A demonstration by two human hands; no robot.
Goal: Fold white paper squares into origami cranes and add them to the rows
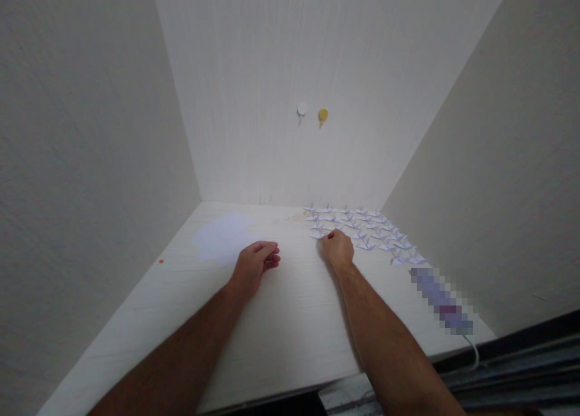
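My left hand (256, 264) hovers over the white tabletop (290, 307), its fingers loosely bent and a little apart, with nothing visible in it. It is just right of a batch of white paper sheets (224, 235). My right hand (338, 249) is closed at the left front edge of rows of small folded paper cranes (366, 245). Its fingertips face away from me, so whatever they pinch is hidden. White folded paper (316, 235) shows right beside those fingers; whether they touch it, I cannot tell.
Pale walls enclose the table on three sides. Two hooks, one white (302, 109) and one yellow (323, 114), are on the back wall. A small orange object (161, 261) lies near the left edge. At right is a pixelated long object (441, 301) with a white cord (475, 352).
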